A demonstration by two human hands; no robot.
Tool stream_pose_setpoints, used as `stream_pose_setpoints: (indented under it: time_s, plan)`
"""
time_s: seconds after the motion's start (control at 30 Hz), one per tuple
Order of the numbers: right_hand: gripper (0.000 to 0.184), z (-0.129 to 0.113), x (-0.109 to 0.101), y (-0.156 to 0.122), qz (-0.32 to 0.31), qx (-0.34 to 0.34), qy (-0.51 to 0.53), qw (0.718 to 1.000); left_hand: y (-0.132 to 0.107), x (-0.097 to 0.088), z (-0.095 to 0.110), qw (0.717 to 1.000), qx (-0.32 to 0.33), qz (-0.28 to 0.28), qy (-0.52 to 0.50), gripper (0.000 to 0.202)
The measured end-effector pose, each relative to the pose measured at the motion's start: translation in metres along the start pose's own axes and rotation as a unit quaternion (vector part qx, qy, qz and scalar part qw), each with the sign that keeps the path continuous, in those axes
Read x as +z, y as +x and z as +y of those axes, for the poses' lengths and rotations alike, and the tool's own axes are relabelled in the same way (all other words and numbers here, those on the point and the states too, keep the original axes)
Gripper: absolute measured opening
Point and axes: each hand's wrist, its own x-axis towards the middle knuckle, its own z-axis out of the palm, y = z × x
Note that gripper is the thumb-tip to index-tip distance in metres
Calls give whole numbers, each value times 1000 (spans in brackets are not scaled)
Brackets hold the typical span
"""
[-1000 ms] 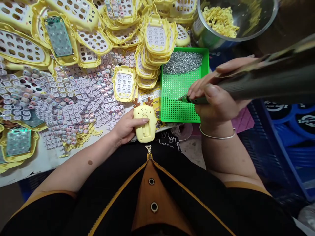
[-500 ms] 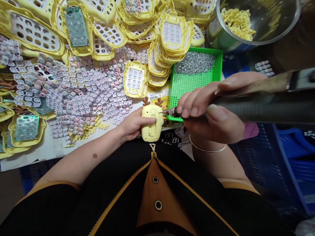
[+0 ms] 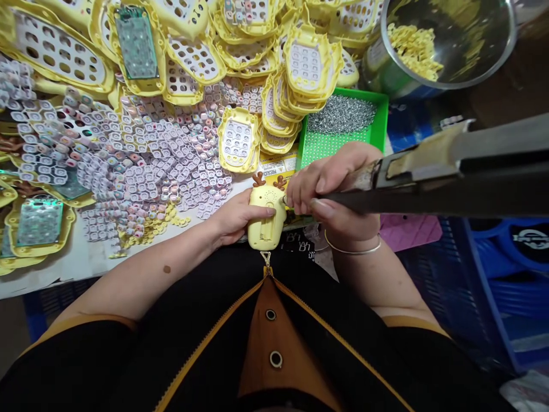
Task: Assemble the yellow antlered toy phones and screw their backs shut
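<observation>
My left hand (image 3: 238,218) is closed around a yellow toy phone (image 3: 266,229) with brown antlers, its back side turned up and its long battery slot showing. The thumb lies across the middle of the back. My right hand (image 3: 334,186) grips a dark power screwdriver (image 3: 437,189) that reaches in from the right. Its tip meets the phone's upper right edge, near the right antler, where my fingers partly hide the contact point. Behind the right hand sits a green tray (image 3: 381,123) holding a heap of small metal screws (image 3: 341,114).
White keypad pieces (image 3: 146,143) are spread across the left of the table. Yellow phone shells (image 3: 304,63) are stacked at the back, one with a green circuit board (image 3: 135,48). A metal bowl (image 3: 476,80) with yellow parts stands back right. Blue crates (image 3: 454,297) flank the right side.
My right hand and the screwdriver have moved left, closer to the phone, and the screwdriver's tip now presses at its edge. The left hand still holds the phone, almost unmoved.
</observation>
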Motion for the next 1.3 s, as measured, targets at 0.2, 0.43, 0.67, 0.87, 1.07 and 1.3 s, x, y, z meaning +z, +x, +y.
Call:
stream_pose_setpoints:
  time_s: [0.2,0.43,0.67,0.87,1.07,1.3]
  plan:
    - [38,-29,-4,2,115,23,210,971,-1,2,0,1000,2,9,2,40]
    - [16,-10,-32,8,291,-117,236,920,0,4,3,999,-27,43,5,44]
    - [26,34,-25,15,403,-55,220,887,-1,4,6,999,-30,37,8,43]
    - [22,42,-23,21,385,-82,241,887,1,3,6,999,-36,30,6,42]
    - [31,49,-21,21,369,-61,212,903,1,3,6,999,-41,32,13,39]
    - [27,50,-18,16,378,-48,211,900,-4,-1,5,998,-52,23,-1,38]
